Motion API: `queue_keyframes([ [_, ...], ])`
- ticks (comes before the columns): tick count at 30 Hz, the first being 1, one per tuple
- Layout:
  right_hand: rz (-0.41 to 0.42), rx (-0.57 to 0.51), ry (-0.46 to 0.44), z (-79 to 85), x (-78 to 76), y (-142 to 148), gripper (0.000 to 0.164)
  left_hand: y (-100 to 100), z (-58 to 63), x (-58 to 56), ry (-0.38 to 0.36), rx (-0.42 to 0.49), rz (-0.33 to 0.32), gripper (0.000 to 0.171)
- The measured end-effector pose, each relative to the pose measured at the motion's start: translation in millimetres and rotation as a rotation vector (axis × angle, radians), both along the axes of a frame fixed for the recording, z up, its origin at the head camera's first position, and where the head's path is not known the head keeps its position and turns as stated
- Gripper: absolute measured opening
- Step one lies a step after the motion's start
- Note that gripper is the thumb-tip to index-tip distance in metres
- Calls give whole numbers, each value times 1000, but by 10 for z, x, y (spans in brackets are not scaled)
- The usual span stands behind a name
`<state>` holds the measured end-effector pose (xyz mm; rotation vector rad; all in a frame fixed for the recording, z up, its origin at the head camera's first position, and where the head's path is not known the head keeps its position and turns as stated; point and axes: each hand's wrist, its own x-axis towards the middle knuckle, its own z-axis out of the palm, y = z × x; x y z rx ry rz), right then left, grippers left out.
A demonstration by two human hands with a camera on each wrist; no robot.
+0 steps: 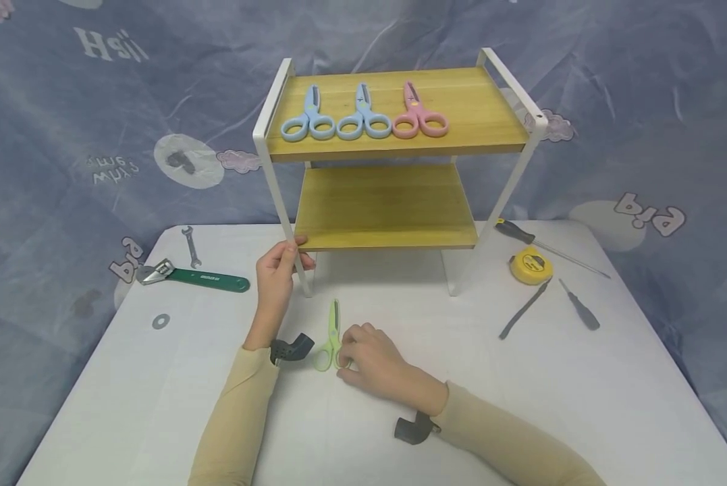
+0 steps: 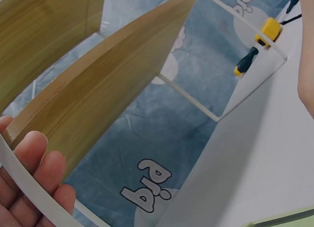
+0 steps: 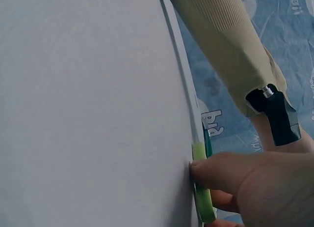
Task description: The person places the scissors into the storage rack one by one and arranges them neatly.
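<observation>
The left hand (image 1: 276, 271) grips the white front-left leg of a two-tier shelf (image 1: 393, 246), its fingers curled round the leg just under the lower board. Below the shelf a pair of green scissors (image 1: 334, 324) lies on the table, blades pointing toward the shelf. At its right handle loop is the right hand (image 1: 372, 358); in the right wrist view the thumb and fingers pinch the green handle (image 3: 205, 207) close to the tabletop. Two pairs of blue scissors (image 1: 308, 121) (image 1: 363, 120) and one pair of pink scissors (image 1: 420, 118) lie in a row on the top board.
An adjustable wrench (image 1: 205, 278), a small spanner (image 1: 191, 246) and a washer (image 1: 160, 321) lie on the left of the table. To the right are a long screwdriver (image 1: 515, 231), a yellow tape measure (image 1: 530, 265), a thin dark tool (image 1: 524, 310) and a short screwdriver (image 1: 582, 312).
</observation>
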<state>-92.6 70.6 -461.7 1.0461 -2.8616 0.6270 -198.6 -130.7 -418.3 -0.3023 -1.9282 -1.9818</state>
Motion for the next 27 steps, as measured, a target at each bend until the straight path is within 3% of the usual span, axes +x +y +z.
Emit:
queue_keyframes([
  [8,19,-39,-3,-40,-62,78,6,6,10,5,-7,7,-4,34],
  [18,-52,-192,-230,-77,-143,173,11,17,6,17,-23,14,2,34],
  [27,-10,-447,-298,-113,-207,248,11,16,16,14,-12,4,0,34],
])
